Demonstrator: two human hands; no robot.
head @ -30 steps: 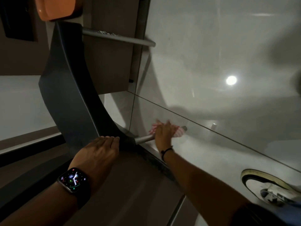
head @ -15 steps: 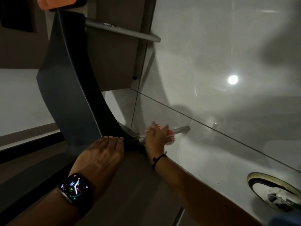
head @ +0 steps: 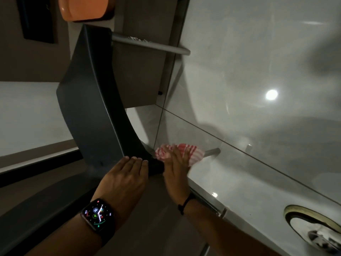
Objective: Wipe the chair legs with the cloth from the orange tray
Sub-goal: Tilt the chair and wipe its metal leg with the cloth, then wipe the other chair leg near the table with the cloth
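Note:
A dark grey chair (head: 92, 100) lies tipped on its side, its curved seat running from top centre down to my hands. Two round metal legs stick out to the right: the near leg (head: 212, 152) low in the middle and the far leg (head: 151, 44) near the top. My right hand (head: 177, 170) is wrapped around the near leg close to the seat, holding a red-and-white striped cloth (head: 191, 154) against it. Resting flat on the seat's edge beside it is my left hand (head: 125, 174), with a smartwatch on the wrist.
The orange tray (head: 83, 8) sits at the top edge above the chair. A brown cabinet panel (head: 140, 74) stands behind the chair. Glossy grey floor tiles (head: 258, 71) fill the right side. A shoe (head: 313, 230) shows at the bottom right.
My right hand slid the cloth back along the near leg towards the seat, then spread it wider over the leg. The left hand stayed on the seat edge.

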